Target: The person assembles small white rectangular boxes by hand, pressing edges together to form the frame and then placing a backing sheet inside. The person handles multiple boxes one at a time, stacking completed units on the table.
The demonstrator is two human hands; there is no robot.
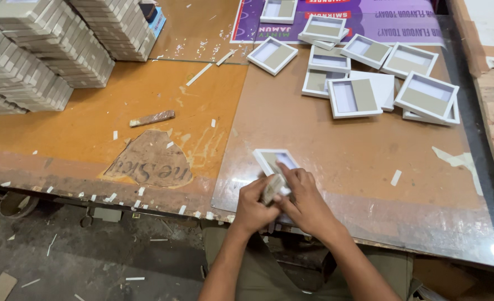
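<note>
Low centre of the frame: left hand (253, 207) and right hand (305, 202) meet, both grips clamped on a small grey card piece (273, 188), over a white tray box (273, 160) on the counter (341, 145). Upper right, loose white trays (354, 97); upper left, stacked boxes (46, 50).

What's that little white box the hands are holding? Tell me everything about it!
The small box is a shallow white tray, seemingly cardboard, with a thin raised rim. Its inside shows a pale panel and a greyish one. It lies tilted near the table's front edge. The left hand and right hand cover its near end, pinching a small pale piece against it. Its far corner sticks out past the fingers.
</note>
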